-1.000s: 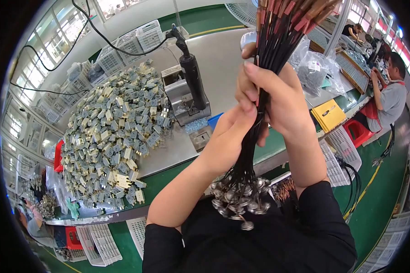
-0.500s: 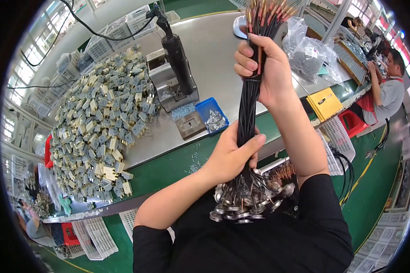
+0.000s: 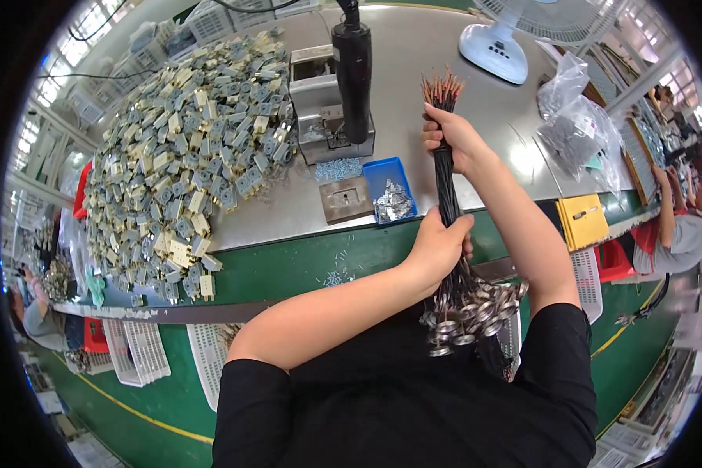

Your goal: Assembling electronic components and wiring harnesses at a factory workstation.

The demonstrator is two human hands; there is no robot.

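Note:
A thick bundle of black wires (image 3: 446,183) hangs between my two hands, slanting over the table's front edge. My right hand (image 3: 454,139) is closed round its upper part, just below the reddish-copper wire ends (image 3: 442,90). Lower down, my left hand (image 3: 442,243) wraps round the same bundle. Round silvery metal discs (image 3: 476,312) dangle in a cluster from the lower ends, close to my body. Nearest the hands on the table is a blue tray (image 3: 371,171) of small metal parts.
A big heap of grey and cream plug pieces (image 3: 187,156) covers the left of the table. Behind the tray stands a black cylindrical tool (image 3: 352,82) over a metal fixture. A white fan (image 3: 495,53), plastic bags (image 3: 577,125) and a yellow box (image 3: 583,221) are rightward. A person (image 3: 678,238) sits far right.
My view has shifted, bringing the fan fully into sight. Both hands, still gripping the wire bundle, now appear farther from me, with the bundle more upright. The discs hang slightly higher in view.

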